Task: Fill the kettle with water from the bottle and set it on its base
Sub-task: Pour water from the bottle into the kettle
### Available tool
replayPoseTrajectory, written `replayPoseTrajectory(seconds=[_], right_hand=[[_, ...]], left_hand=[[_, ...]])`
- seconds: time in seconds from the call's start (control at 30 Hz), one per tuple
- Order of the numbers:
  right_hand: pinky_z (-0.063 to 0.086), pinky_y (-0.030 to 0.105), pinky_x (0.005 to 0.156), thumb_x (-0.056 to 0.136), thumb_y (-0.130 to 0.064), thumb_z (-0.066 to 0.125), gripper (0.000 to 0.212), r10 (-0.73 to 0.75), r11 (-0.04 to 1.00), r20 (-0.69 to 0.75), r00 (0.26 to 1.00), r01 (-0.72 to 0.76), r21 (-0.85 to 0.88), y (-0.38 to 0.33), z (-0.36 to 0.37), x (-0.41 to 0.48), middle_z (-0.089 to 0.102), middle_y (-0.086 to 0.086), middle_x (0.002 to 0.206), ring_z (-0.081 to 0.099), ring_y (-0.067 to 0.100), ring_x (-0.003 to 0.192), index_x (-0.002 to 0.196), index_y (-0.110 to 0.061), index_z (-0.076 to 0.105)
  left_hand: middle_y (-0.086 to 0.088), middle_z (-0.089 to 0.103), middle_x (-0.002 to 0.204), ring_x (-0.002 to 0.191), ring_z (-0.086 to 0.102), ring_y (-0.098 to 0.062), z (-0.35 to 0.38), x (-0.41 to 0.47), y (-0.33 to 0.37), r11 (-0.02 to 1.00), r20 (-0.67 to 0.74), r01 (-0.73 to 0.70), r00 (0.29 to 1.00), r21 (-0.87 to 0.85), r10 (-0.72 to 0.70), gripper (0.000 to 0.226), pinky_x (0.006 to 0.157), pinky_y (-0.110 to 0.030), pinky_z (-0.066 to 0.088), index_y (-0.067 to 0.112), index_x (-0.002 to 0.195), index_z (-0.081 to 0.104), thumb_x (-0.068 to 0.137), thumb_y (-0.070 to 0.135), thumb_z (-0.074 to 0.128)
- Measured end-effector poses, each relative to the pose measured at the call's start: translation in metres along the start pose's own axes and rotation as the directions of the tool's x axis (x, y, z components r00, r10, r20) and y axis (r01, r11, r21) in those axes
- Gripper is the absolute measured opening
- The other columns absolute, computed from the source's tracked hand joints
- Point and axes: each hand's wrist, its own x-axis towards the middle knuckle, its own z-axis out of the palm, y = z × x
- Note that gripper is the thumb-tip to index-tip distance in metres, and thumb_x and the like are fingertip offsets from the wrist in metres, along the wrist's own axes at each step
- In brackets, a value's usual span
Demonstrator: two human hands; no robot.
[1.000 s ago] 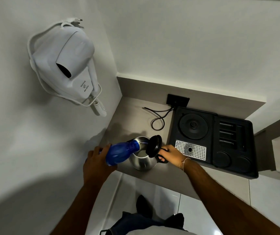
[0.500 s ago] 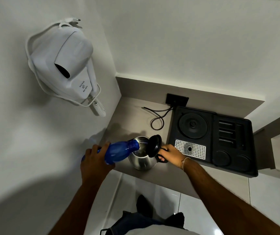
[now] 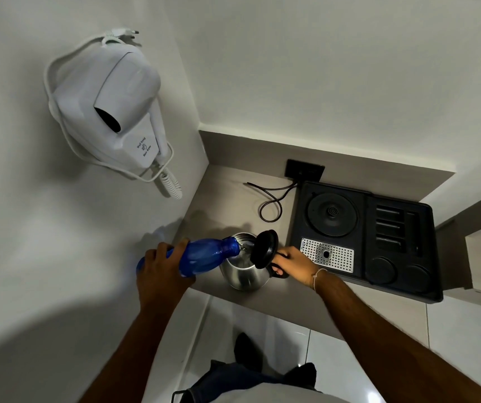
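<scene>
We are tipping the blue bottle [image 3: 204, 257] nearly flat with our left hand [image 3: 160, 274], fingers clamped round its lower body, its mouth reaching over the rim of the steel kettle [image 3: 245, 271]. The kettle is standing on the grey counter [image 3: 227, 199], its black lid [image 3: 265, 248] hinged up. Our right hand [image 3: 294, 264], at 3 o'clock of the kettle, is gripping the black handle, fingers closed around it. The round kettle base [image 3: 332, 213] is sitting bare in the black tray [image 3: 425, 286], at 2 o'clock of the kettle. A white wall hair dryer [image 3: 114, 112] is hanging at 11 o'clock.
</scene>
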Motion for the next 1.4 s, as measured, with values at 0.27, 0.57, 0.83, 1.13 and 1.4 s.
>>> replayPoseTrajectory(seconds=[0.27,0.57,0.83,1.13,1.4], right_hand=[[0.046,0.021,0.066,0.096,-0.044,0.064,0.045,-0.009,1.000,0.012,1.000,0.009,-0.020,0.003,-0.001,0.002,0.057,-0.001,0.059,0.051,0.011,0.054,0.055,-0.027,0.059],[0.045,0.029,0.074,0.104,-0.035,0.063,0.047,-0.006,1.000,0.026,1.000,0.007,-0.020,0.005,-0.002,0.003,0.056,0.003,0.060,0.050,0.013,0.055,0.059,-0.022,0.059],[0.044,0.030,0.071,0.105,-0.032,0.064,0.044,-0.004,1.000,0.023,1.000,0.004,-0.013,0.004,-0.001,0.003,0.055,0.006,0.062,0.049,0.012,0.055,0.064,-0.017,0.058],[0.047,0.029,0.074,0.081,-0.064,0.066,0.045,0.031,1.000,0.010,0.999,-0.031,-0.008,-0.001,0.000,0.000,0.059,-0.002,0.059,0.053,0.012,0.056,0.052,-0.029,0.062],[0.051,0.028,0.066,0.064,-0.099,0.060,0.074,0.147,0.965,-0.087,0.985,-0.163,-0.207,-0.017,0.006,0.008,0.069,-0.004,0.057,0.061,0.004,0.048,0.055,-0.025,0.068]], left_hand=[[-0.010,0.069,0.111,0.100,0.068,-0.038,0.003,-0.001,-0.001,1.000,-0.027,-0.021,0.999,0.005,0.022,0.093,0.081,-0.049,0.061,0.023,0.140,0.064,0.056,0.037,0.102],[-0.013,0.069,0.114,0.103,0.068,-0.041,0.008,0.001,-0.005,0.999,-0.051,-0.032,0.998,0.016,0.033,0.092,0.081,-0.053,0.061,0.022,0.138,0.064,0.055,0.033,0.102],[-0.011,0.068,0.116,0.106,0.067,-0.039,0.013,0.002,-0.005,1.000,-0.067,-0.004,0.998,-0.025,0.003,0.094,0.082,-0.051,0.061,0.025,0.142,0.062,0.057,0.038,0.100],[-0.009,0.067,0.120,0.109,0.066,-0.032,0.016,-0.001,0.000,0.957,-0.129,0.079,0.985,-0.281,-0.119,0.091,0.077,-0.043,0.061,0.022,0.141,0.059,0.063,0.043,0.099],[-0.012,0.071,0.110,0.098,0.068,-0.029,0.023,0.005,-0.003,0.887,-0.147,0.071,0.977,-0.456,-0.154,0.075,0.090,-0.042,0.058,0.010,0.130,0.065,0.068,0.033,0.100]])
